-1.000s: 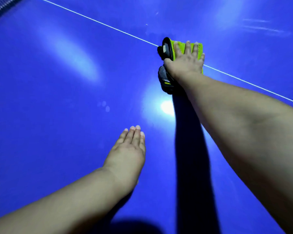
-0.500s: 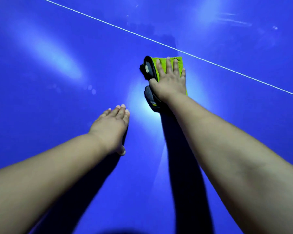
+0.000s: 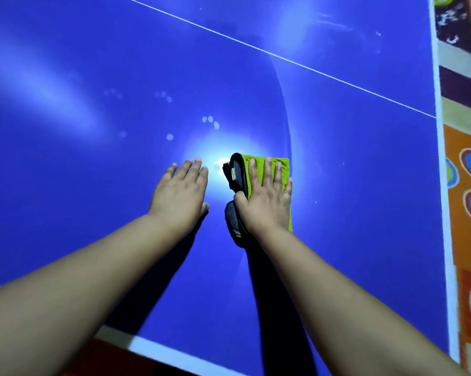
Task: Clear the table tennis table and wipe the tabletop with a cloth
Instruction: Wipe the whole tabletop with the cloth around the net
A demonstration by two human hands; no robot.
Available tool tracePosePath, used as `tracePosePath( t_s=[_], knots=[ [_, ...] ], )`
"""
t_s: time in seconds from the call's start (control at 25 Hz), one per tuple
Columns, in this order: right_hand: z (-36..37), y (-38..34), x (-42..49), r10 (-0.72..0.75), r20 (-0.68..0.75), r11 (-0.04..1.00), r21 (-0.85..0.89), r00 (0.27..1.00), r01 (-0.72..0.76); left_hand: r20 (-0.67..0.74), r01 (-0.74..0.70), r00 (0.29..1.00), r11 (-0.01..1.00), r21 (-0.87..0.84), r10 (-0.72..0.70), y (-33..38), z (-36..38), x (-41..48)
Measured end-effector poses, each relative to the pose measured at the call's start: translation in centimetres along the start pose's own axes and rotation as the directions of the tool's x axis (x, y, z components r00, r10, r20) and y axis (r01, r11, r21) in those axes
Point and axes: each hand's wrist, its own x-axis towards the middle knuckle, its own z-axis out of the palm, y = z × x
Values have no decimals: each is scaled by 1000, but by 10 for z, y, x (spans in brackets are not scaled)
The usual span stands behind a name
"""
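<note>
Where right hand (image 3: 264, 202) presses flat, green cloth (image 3: 283, 165) with black edge lies on blue tabletop (image 3: 93, 185); fingers straight, slightly apart. Just left of cloth, left hand (image 3: 180, 194) flat on tabletop, fingers together. White line (image 3: 283, 58) well beyond cloth. Right table edge (image 3: 442, 199) near cloth, open blue surface to left. Tag (image 3: 233, 173) on cloth's black edge, unreadable. Patterned floor (image 3: 462, 147) past right table edge.

tabletop (image 3: 120, 213): deep blue, thin white centre line, white edge stripes | cloth (image 3: 258, 165): lime green, black-grey trim | floor mat (image 3: 466, 147): orange, blue ovals, dark and cream patches
</note>
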Motion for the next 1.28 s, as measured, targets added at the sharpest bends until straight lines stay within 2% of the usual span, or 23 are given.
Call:
tracePosePath(
  t_s=[0.24,0.36,0.64,0.8,1.0,1.28],
  knots=[
    [30,-17,-118,56,39,998,-12,998,-55,56,41,998,991,-127,-34,-15,12,-108],
    [45,-29,-177,61,-54,998,-16,997,-62,60,58,997,982,-181,-47,-11,16,-147],
    [62,-33,-260,71,14,997,-14,997,-71,102,56,994,943,-329,-23,23,13,-159],
    [48,-14,-206,126,-43,992,-8,991,-127,78,41,997,935,-353,-14,33,4,-132],
    [17,23,-83,212,-12,977,5,977,-212,101,78,994,934,-350,-45,41,2,-72],
    [-11,50,67,133,-61,991,-3,989,-133,111,84,992,952,-295,-53,74,-9,39]
  ],
)
